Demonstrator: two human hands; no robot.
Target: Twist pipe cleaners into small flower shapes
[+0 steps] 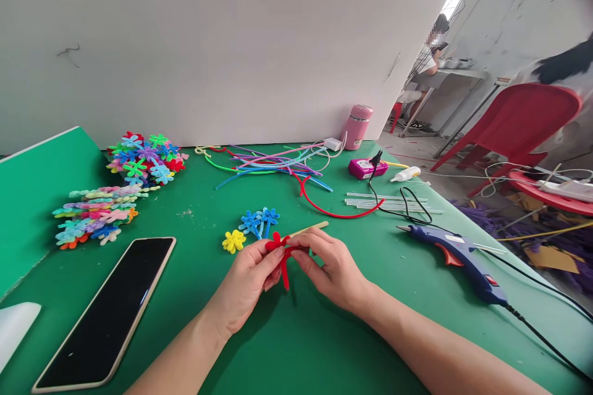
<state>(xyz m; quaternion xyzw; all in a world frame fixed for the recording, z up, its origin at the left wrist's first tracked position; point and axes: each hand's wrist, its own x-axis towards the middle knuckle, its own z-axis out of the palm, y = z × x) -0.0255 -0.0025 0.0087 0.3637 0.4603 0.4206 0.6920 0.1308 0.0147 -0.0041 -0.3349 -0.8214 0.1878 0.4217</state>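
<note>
Between both hands is a red pipe cleaner (285, 273), bent into loops at its upper end, with a tail hanging down. My left hand (252, 281) is closed, pinching the looped part between thumb and fingers. My right hand (331, 268) is closed too, its thumb and fingertips on another stretch of the same red pipe cleaner. Just beyond the fingers lies a thin pale stick (319, 225). A yellow pipe-cleaner flower (234, 241) and blue pipe-cleaner flowers (259, 222) rest on the table past my left hand.
A phone (109, 315) and piled pipe-cleaner flowers (146, 157) are at left. Loose pipe cleaners (273, 163) lie at the back, by a pink bottle (358, 127). To the right are glue sticks (393, 202) and a corded blue glue gun (456, 256). A person (424, 65) sits far off.
</note>
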